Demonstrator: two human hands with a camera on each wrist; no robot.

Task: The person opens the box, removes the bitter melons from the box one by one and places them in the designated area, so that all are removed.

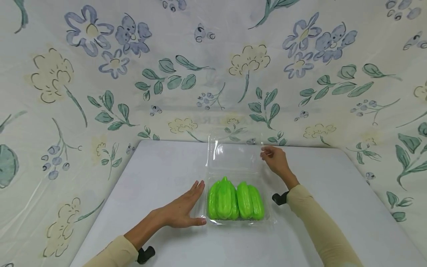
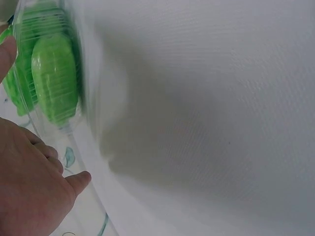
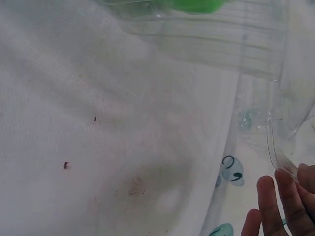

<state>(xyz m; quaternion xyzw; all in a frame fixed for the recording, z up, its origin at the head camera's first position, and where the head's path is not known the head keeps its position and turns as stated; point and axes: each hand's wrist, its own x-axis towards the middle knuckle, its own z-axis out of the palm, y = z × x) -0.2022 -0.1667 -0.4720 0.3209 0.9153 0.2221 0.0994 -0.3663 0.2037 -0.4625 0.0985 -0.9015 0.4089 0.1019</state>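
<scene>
A clear plastic clamshell box (image 1: 213, 222) lies on the white table with its transparent lid (image 1: 235, 158) raised at the back. Several bright green, ridged, gourd-like vegetables (image 1: 224, 200) lie side by side inside; their exact kind is unclear. My left hand (image 1: 180, 209) is spread at the box's left side, fingers straight, its thumb by the near left corner; whether it touches the wall cannot be told. At the lid's right edge, my right hand (image 1: 276, 160) pinches the thin plastic between thumb and fingers, as the right wrist view also shows around the fingers (image 3: 290, 201).
The white table (image 1: 160, 167) extends on both sides of the box. Behind it hangs a flower-printed sheet (image 1: 213, 85), which also runs along the left and right. A black wrist-worn device (image 1: 146, 255) sits by each sleeve.
</scene>
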